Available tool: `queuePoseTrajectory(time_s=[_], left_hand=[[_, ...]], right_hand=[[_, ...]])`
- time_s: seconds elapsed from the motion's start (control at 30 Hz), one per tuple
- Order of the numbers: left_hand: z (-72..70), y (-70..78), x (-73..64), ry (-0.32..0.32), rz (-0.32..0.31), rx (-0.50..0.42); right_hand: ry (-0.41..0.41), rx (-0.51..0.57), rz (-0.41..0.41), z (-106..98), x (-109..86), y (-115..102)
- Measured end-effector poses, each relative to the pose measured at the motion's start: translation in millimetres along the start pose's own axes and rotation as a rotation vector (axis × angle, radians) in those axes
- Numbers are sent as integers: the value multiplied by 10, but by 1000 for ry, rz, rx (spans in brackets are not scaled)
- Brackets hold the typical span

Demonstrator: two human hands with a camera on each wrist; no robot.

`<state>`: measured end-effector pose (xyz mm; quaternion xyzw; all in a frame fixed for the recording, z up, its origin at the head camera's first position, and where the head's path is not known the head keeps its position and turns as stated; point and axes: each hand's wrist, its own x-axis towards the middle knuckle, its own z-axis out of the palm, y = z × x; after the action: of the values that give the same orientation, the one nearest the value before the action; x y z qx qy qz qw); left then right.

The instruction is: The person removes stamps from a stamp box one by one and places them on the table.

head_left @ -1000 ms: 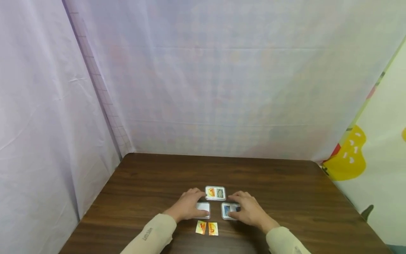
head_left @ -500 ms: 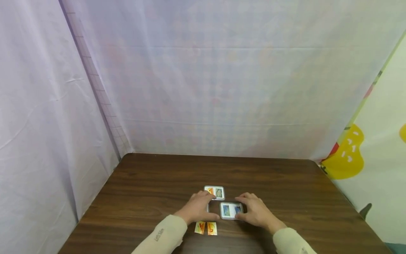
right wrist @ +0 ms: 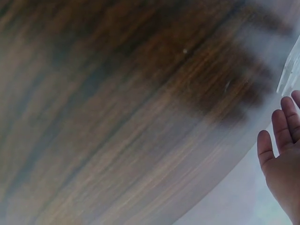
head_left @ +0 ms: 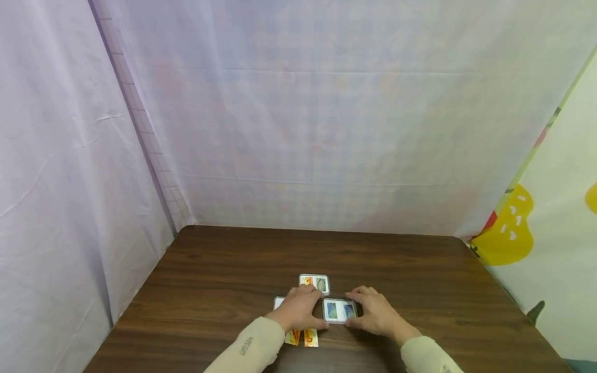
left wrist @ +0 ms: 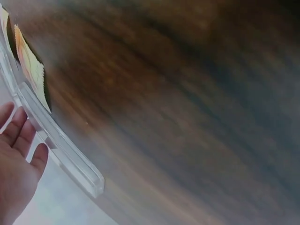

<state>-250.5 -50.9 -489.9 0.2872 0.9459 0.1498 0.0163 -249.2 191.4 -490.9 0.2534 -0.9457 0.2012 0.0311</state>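
A clear plastic stamp case (head_left: 340, 311) with two blue stamps lies flat on the table between the hands. My left hand (head_left: 303, 309) holds its left end, thumb at the near corner and fingers at the far corner. At its right end, my right hand (head_left: 374, 314) pinches the near and far edges. Another case (head_left: 278, 302) lies mostly hidden under the left hand; a case's edge (left wrist: 70, 150) shows beside the fingers in the left wrist view. Behind sits a third case (head_left: 322, 283), with an orange and a grey-green stamp.
Two loose orange-yellow stamps, one on the right (head_left: 311, 338) and one on the left (head_left: 292, 338), lie nearest the person, partly overlapped by the left hand. The dark wooden table (head_left: 224, 259) ends at a pale curtain (head_left: 298, 129) behind.
My left hand has moved right, off the left case to the left end of the case with blue stamps. The right hand has shifted slightly right, to that case's right end.
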Motion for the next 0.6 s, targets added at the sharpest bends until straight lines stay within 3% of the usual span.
queuePoseTrajectory(time_s=[0.6], left_hand=[[-5, 89, 14, -7, -3, 86]], right_hand=[[-47, -45, -55, 23, 19, 21]])
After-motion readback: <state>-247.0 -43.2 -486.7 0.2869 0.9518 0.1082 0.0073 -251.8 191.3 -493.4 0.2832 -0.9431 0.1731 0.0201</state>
